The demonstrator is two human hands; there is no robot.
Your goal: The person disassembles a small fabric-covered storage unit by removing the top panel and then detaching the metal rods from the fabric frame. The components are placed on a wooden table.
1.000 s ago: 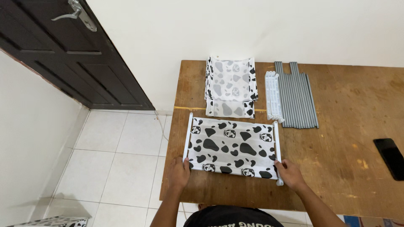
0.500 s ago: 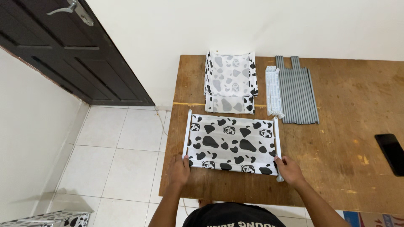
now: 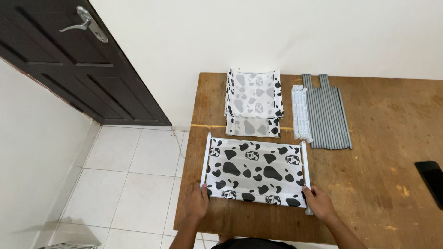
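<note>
Hands first: our left hand (image 3: 197,201) is closed around the near end of the left rod (image 3: 205,159), and our right hand (image 3: 319,203) is closed around the near end of the right rod (image 3: 304,170). Between the rods a cow-print cloth panel (image 3: 253,171) lies flat on the wooden table (image 3: 383,184), close to the near-left corner. We judge it light, the cloth soft and likely to sag unless the rods are kept apart, the rods stiff and smooth, so the rod ends are the sound places to grip. The table's left edge runs just beside the left rod, with tiled floor (image 3: 129,180) below it; to the right there is open wood as far as a black phone (image 3: 431,176) at the right edge. Farther off lie a stack of folded panels (image 3: 253,102), a bundle of white connectors (image 3: 300,113) and grey tubes (image 3: 326,111), close to the far wall.
</note>
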